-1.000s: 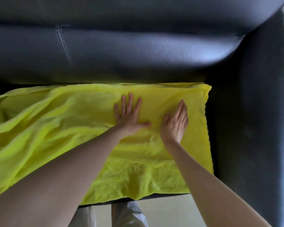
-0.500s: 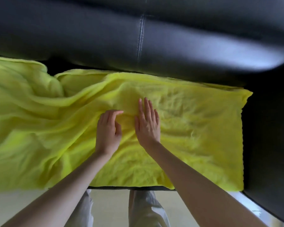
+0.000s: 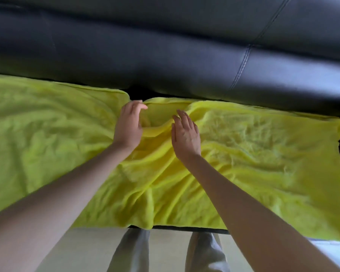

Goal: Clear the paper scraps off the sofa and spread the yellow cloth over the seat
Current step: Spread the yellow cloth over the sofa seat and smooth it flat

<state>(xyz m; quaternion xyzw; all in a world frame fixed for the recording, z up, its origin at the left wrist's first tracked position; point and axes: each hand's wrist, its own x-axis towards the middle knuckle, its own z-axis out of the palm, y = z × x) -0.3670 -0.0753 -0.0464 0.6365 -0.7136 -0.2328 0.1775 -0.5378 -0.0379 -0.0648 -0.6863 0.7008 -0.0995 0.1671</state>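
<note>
Across the seat of the black sofa [image 3: 185, 61], yellow cloth [image 3: 263, 154] spread out, long axis running left to right along the backrest, near long edge hanging just over the seat front, right short edge close to the armrest side. Wrinkled through the middle, with a raised fold and a dip in the far edge. At that fold, left hand [image 3: 129, 124] resting on the cloth, fingers loosely bent and together. Just beside it, right hand [image 3: 185, 134] laid on the cloth, fingers straight, slightly apart. Below the seat front, pale trouser legs [image 3: 202, 252] over a light floor [image 3: 165, 252].
</note>
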